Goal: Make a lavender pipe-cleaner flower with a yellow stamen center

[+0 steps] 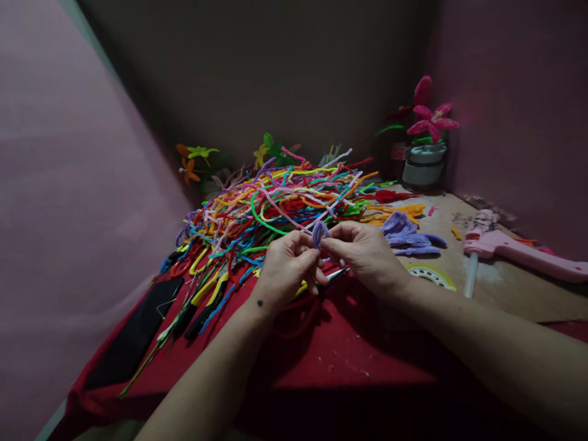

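Observation:
Between my two hands is a purple pipe cleaner (320, 233) bent into a small upright loop. My left hand (289, 263) pinches it low on the left side, fingers curled. From the right, my right hand (367, 251) grips the same loop between thumb and forefinger. Just behind both hands lies a big heap of many-coloured pipe cleaners (285, 202). More bent purple pipe cleaners (407, 233) rest to the right of my right hand. Scissors, partly hidden, lie beneath my hands, with a blade (337, 274) showing.
Yellow-and-black pliers (209, 303) and a dark phone (135, 334) lie on the red cloth (340, 367) at left. A yellow tape roll (432, 277) and a pink glue gun (519, 245) are on the board at right. A pink flower (433, 122) stands in a pot (425, 165) behind.

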`<state>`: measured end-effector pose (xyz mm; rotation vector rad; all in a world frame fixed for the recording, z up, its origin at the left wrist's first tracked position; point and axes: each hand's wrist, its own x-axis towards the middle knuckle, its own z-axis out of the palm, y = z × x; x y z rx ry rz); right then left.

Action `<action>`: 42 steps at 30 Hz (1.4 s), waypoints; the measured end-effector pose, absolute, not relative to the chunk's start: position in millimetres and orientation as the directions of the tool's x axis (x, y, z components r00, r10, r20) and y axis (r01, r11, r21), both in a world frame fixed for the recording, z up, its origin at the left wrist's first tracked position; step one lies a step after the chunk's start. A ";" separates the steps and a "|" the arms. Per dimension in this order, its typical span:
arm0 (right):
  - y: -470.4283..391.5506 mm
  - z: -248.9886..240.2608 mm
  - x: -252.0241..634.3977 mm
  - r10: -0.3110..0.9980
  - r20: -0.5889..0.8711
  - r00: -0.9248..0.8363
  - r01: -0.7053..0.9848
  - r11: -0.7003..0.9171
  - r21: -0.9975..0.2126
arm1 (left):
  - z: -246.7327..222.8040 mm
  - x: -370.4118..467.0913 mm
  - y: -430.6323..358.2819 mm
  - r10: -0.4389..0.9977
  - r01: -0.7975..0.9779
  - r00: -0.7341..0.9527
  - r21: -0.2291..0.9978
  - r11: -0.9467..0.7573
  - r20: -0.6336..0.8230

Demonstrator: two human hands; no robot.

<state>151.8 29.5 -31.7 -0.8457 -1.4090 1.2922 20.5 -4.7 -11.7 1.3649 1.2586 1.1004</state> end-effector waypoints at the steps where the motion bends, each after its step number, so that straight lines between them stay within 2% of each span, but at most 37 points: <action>1: 28.8 -31.2 151.8 0.945 0.231 -0.232 -0.068 0.221 -0.973 | -12.4 20.9 -4.9 0.997 0.149 0.069 0.988 -0.030 0.020; 3: 28.6 -30.5 152.1 0.944 0.251 -0.215 0.017 0.260 -0.965 | -13.9 21.9 -5.0 0.997 0.141 0.076 0.989 -0.042 0.032; 5: 29.7 -30.0 153.0 0.948 0.219 -0.230 0.035 0.233 -0.972 | -15.2 22.7 -4.6 0.995 0.128 0.085 0.990 -0.057 0.047; 12: 36.5 -28.7 157.5 0.936 0.056 -0.348 -0.072 0.032 -0.997 | -13.7 22.2 -4.0 0.996 0.135 0.077 0.989 -0.056 0.046; 15: 37.3 -28.4 158.3 0.914 0.086 -0.397 -0.180 0.014 -0.984 | -11.6 21.5 -4.8 0.997 0.150 0.064 0.988 -0.045 0.036; 18: 36.7 -27.5 158.9 0.918 0.158 -0.364 -0.260 0.063 -0.964 | -10.0 20.9 -5.0 0.995 0.171 0.095 0.985 -0.010 -0.006; 24: 38.3 -30.9 158.0 0.950 0.088 -0.299 -0.272 0.004 -0.962 | -9.0 20.6 -5.9 0.992 0.200 0.113 0.979 0.033 -0.057; 32: 39.7 -30.7 157.2 0.926 0.124 -0.356 -0.385 -0.024 -0.923 | -11.4 17.0 -3.5 0.987 0.248 0.138 0.968 0.046 -0.082; 36: 38.6 -29.5 158.3 0.935 0.143 -0.324 -0.332 0.029 -0.943 | -9.9 17.2 -3.8 0.976 0.257 0.184 0.964 0.064 -0.114; 42: 37.7 -32.9 155.8 0.952 0.084 -0.295 -0.346 -0.025 -0.938 | -8.3 18.7 -6.5 0.970 0.224 0.219 0.973 0.055 -0.106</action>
